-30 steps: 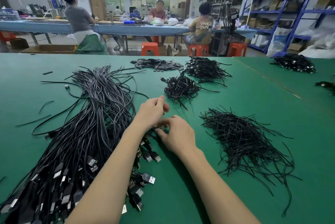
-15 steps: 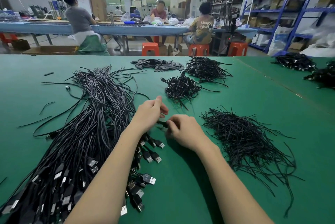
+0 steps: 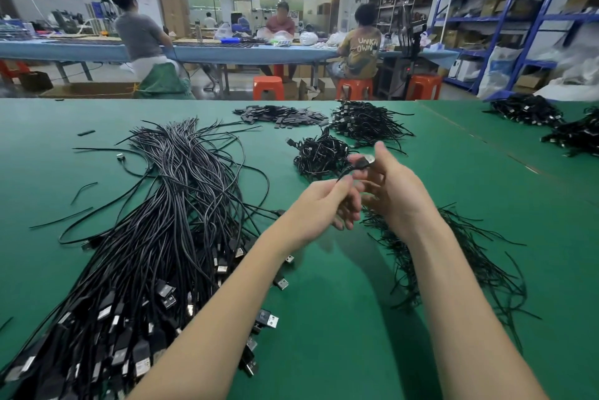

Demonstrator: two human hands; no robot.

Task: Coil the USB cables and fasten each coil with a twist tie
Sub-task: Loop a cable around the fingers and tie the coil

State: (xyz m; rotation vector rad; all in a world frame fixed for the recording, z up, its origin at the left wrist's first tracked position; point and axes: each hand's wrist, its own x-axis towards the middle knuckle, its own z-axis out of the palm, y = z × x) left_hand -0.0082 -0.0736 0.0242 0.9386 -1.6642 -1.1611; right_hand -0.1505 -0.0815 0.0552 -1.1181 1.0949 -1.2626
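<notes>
A big bundle of loose black USB cables (image 3: 155,237) lies on the left of the green table (image 3: 324,318), plugs toward me. One black cable's plug end (image 3: 363,162) is lifted above the table. My right hand (image 3: 393,192) pinches that plug between thumb and fingers. My left hand (image 3: 321,205) pinches the same cable just below the plug. A heap of black twist ties (image 3: 453,263) lies to the right, partly under my right forearm. A pile of coiled, tied cables (image 3: 319,156) sits just beyond my hands.
More coiled cable piles (image 3: 366,122) sit at the back and at the far right (image 3: 526,109). A flat pile of small black pieces (image 3: 278,114) lies at the back. Stray ties (image 3: 84,190) dot the left. Seated people work at a blue table beyond.
Both hands rose from the table beside the bundle's plugs, lifting one cable's plug end up and away from me. The right hand now holds the plug higher.
</notes>
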